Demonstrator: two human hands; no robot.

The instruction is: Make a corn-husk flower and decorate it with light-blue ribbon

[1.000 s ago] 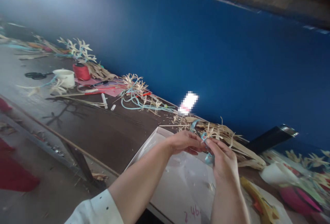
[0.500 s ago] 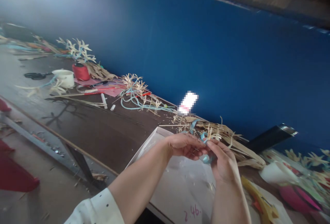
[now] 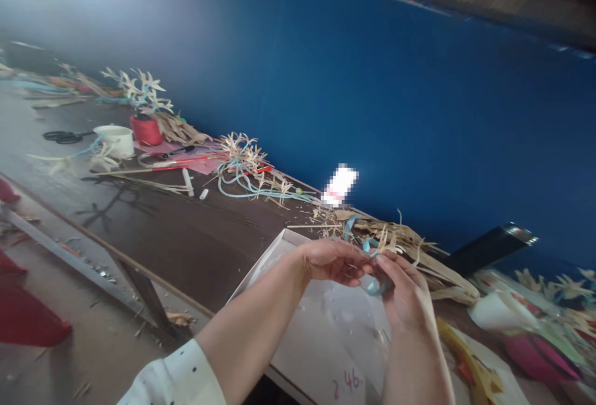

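Observation:
My left hand (image 3: pixel 333 261) and my right hand (image 3: pixel 404 290) meet fingertip to fingertip above a white shallow box (image 3: pixel 321 324). Both pinch a thin light-blue strip (image 3: pixel 376 285) that curls down between them. A small tan straw flower (image 3: pixel 386 241) pokes up just behind my right fingers; whether it is joined to the strip I cannot tell. Both hands have their fingers closed in a pinch.
A dark wooden table (image 3: pixel 186 237) runs along a blue wall (image 3: pixel 372 100). On it lie a straw pile (image 3: pixel 419 250), blue cords with straw flowers (image 3: pixel 246 172), a red spool (image 3: pixel 146 130), a white cup (image 3: pixel 116 140), black scissors (image 3: pixel 63 136), a black cylinder (image 3: pixel 488 246) and coloured paper (image 3: pixel 535 349).
The blue strip now hangs in a looser loop below my fingers. My hands stay together with only small finger movements.

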